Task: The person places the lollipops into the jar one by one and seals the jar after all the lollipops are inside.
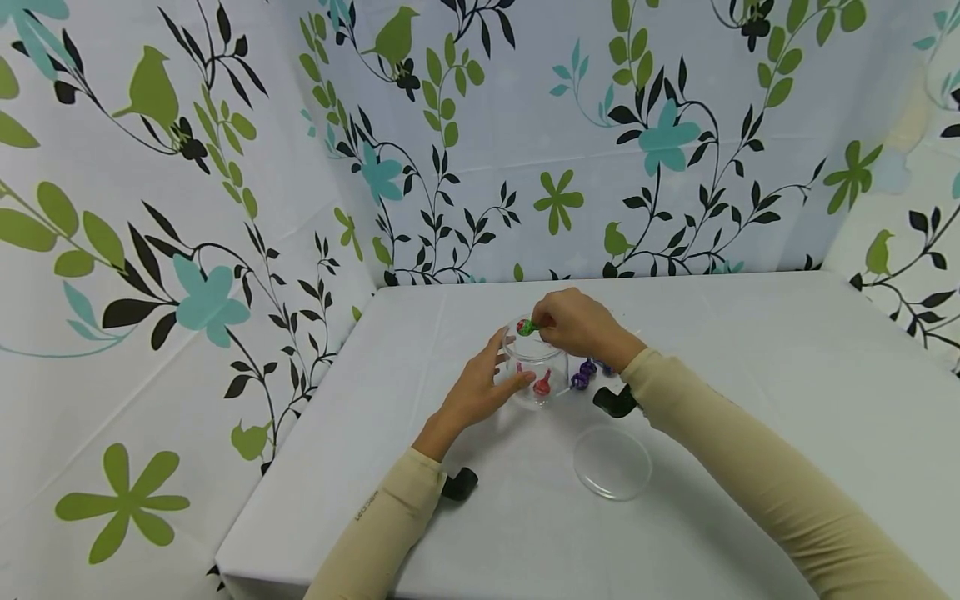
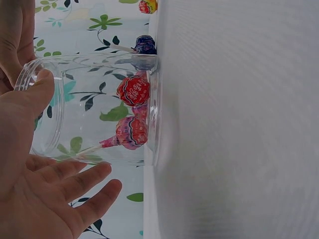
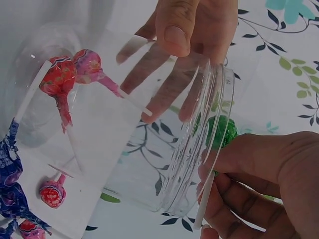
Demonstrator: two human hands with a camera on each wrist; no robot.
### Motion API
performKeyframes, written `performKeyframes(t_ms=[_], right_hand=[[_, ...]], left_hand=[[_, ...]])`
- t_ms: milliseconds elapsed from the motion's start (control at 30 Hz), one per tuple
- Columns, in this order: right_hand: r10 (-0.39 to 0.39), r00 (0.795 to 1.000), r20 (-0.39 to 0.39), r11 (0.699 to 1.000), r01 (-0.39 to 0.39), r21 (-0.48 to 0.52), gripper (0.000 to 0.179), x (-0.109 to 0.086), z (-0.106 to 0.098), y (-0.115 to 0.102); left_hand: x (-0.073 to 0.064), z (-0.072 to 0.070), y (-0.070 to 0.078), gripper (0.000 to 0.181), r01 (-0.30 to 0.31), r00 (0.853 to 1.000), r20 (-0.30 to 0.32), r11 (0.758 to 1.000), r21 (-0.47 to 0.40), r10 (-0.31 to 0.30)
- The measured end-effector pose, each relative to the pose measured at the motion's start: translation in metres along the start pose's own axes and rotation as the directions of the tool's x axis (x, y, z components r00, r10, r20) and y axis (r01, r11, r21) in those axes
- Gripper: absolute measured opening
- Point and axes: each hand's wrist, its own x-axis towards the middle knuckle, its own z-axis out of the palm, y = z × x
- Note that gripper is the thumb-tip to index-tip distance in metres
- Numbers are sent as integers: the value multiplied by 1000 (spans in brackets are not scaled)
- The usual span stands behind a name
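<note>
My left hand (image 1: 480, 387) holds a clear jar (image 1: 534, 367) from the side, its thumb near the rim and its fingers spread along the far wall. Inside, at the bottom, lie a red lollipop (image 2: 133, 90) and a pink one (image 2: 132, 132), both wrapped. Above the jar's mouth is my right hand (image 1: 573, 321), pinching a green lollipop (image 3: 222, 132) between thumb and fingers. In the right wrist view its white stick (image 3: 204, 201) points away from the green head, right at the jar's rim.
Blue-purple lollipops (image 1: 581, 381) lie on the white table (image 1: 720, 400) just right of the jar. Beside them are a red-pink lollipop (image 3: 52, 193) and a yellow one (image 2: 148, 6). A round clear lid (image 1: 613, 463) lies nearer to me. Patterned cloth (image 1: 465, 167) hangs behind the table.
</note>
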Motion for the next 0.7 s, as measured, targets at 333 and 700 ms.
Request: performKeyframes(t_ms=[333, 700], right_hand=[[1, 1000, 1, 1000, -1, -26, 17, -6, -1, 1], [35, 997, -74, 999, -36, -11, 14, -36, -24, 30]], left_hand=[[1, 3, 0, 89, 4, 1000, -12, 1000, 26, -3], [1, 2, -1, 90, 16, 1000, -15, 999, 34, -15]])
